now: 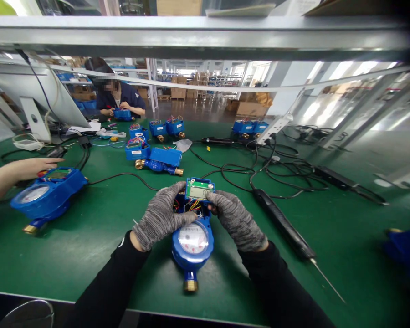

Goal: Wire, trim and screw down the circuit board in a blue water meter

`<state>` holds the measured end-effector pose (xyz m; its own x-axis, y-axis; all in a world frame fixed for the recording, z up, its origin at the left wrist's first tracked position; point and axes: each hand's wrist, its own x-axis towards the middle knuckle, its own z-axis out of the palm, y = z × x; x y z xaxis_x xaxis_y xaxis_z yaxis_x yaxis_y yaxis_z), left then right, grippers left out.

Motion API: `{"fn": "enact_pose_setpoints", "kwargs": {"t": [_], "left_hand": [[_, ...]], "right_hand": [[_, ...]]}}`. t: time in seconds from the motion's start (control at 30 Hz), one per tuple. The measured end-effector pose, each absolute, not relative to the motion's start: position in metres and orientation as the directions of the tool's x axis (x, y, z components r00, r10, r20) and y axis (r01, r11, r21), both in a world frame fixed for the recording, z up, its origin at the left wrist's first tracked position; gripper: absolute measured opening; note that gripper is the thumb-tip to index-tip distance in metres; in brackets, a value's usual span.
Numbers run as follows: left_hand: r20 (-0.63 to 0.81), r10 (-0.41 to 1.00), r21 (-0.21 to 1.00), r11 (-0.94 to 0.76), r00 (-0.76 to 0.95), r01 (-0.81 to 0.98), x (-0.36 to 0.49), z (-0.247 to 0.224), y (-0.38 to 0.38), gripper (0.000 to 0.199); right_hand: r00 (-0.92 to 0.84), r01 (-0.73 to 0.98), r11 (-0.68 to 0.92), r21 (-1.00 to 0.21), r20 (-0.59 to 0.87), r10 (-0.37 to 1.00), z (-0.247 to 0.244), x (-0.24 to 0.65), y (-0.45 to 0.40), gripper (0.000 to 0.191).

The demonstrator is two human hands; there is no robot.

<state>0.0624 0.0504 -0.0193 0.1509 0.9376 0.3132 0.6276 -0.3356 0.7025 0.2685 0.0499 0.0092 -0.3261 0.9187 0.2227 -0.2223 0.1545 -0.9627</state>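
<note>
Left gray-gloved hand (162, 215) had a grip on the round-dialed blue plastic meter (193, 239), right gray-gloved hand (238, 220) was just pinching its green rectangular LCD board (198, 191).

- Rough, matt knit cloth: the gloves (157, 218) over my fingers (187, 218).
- Glossy blue plastic: the meter (193, 239) between them.
- Shiny brass-coloured metal: its fitting (191, 286), nearer me.
- Smooth, faintly glossy: the tabletop (225, 291) beneath my fingers.

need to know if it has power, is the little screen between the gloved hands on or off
On: dark digits show toward the right side of the screen, though they are too small to read surely.
</note>
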Motion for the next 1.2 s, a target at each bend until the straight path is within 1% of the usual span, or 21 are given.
{"fn": "enact_pose_setpoints", "kwargs": {"t": [0.13,0.27,0.33,0.47,0.57,0.63,0.73,0.83,0.9,0.97,1.07,1.2], "left_hand": [[0.271,0.95,0.725,-0.307,0.154,0.617,0.067,-0.016,0.057,0.073],[0.29,0.947,0.72,-0.312,0.14,0.62,0.072,-0.012,0.059,0.059],[0.293,0.95,0.694,-0.29,0.11,0.659,0.075,-0.01,0.06,0.06],[0.304,0.952,0.639,-0.226,0.029,0.735,0.081,-0.009,0.061,0.071],[0.309,0.951,0.641,-0.191,-0.022,0.744,0.084,-0.01,0.06,0.064],[0.29,0.957,0.698,-0.198,-0.019,0.688,0.082,-0.012,0.058,0.061],[0.235,0.969,0.828,-0.243,0.081,0.506,0.069,-0.015,0.054,0.066],[0.21,0.954,0.908,-0.271,0.212,0.32,0.049,-0.015,0.052,0.064],[0.201,0.947,0.924,-0.268,0.253,0.272,0.041,-0.015,0.052,0.058],[0.19,0.952,0.922,-0.256,0.24,0.289,0.038,-0.015,0.052,0.053],[0.183,0.968,0.894,-0.236,0.169,0.382,0.044,-0.017,0.052,0.052],[0.228,0.971,0.828,-0.234,0.075,0.509,0.056,-0.021,0.05,0.051]], "right_hand": [[-0.339,-0.215,0.178,-0.96,0.245,0.909,0.005,0.268,0.052,0.023],[-0.325,-0.182,0.212,-0.96,0.262,0.909,-0.002,0.266,0.053,0.021],[-0.282,-0.123,0.249,-0.961,0.274,0.919,-0.008,0.265,0.052,0.02],[-0.183,0.067,0.296,-0.953,0.28,0.943,-0.017,0.264,0.05,0.017],[-0.21,0.119,0.299,-0.947,0.27,0.94,-0.018,0.265,0.052,0.02],[-0.275,0.091,0.288,-0.953,0.254,0.927,-0.015,0.266,0.053,0.025],[-0.367,0.022,0.25,-0.968,0.225,0.903,-0.01,0.268,0.052,0.033],[-0.374,0.005,0.214,-0.977,0.197,0.906,-0.009,0.27,0.051,0.034],[-0.35,0.017,0.195,-0.981,0.177,0.92,-0.01,0.27,0.051,0.032],[-0.331,0.03,0.171,-0.985,0.152,0.932,-0.011,0.269,0.052,0.031],[-0.308,0.055,0.137,-0.989,0.113,0.944,-0.009,0.266,0.052,0.033],[-0.254,0.109,0.085,-0.99,0.055,0.966,-0.002,0.265,0.049,0.031]]}}
